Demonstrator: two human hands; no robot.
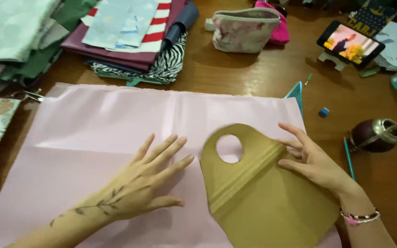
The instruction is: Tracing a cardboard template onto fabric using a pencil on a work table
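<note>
A sheet of pale pink fabric (106, 124) lies spread flat on the wooden table. My left hand (148, 179) rests palm down on it with fingers spread, holding nothing. A tan cardboard pattern piece (263, 202) with a round hole near its top lies on the right part of the fabric. My right hand (311, 158) touches the pattern's right edge with its fingertips; the fingers are apart and curled onto the card.
Stacks of folded fabrics (134, 41) sit at the back left. A floral zip pouch (244, 27), a phone on a stand (350, 43), a round gourd cup (375, 135), a teal pencil (348, 156), a small blue cube (323, 111) and scissors (28, 95) lie around the wooden table (253, 78).
</note>
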